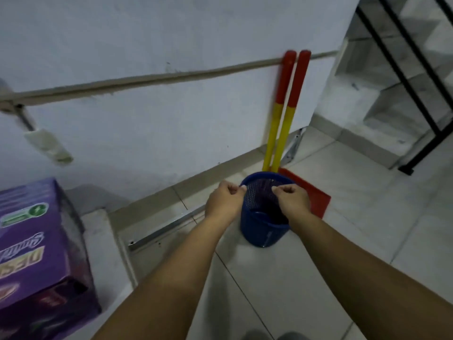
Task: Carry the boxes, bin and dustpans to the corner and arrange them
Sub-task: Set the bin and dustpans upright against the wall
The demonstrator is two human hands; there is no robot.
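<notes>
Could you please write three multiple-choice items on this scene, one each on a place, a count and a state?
1. Where is the blue bin?
A. On the purple box
B. On the floor before the dustpans
C. On the stairs

2. How many red-and-yellow handles lean on the wall?
A. One
B. Two
C. Four

3. What are the hands doing?
A. Both grip the bin's rim
B. Both hang free
C. One lifts a box

Answers: 1 B, it sits by the red dustpan; 2 B, two stand together; 3 A, left hand and right hand curl fingers on the rim.

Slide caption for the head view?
Both hands grip the blue bin rim beside the dustpans at the wall.
</notes>
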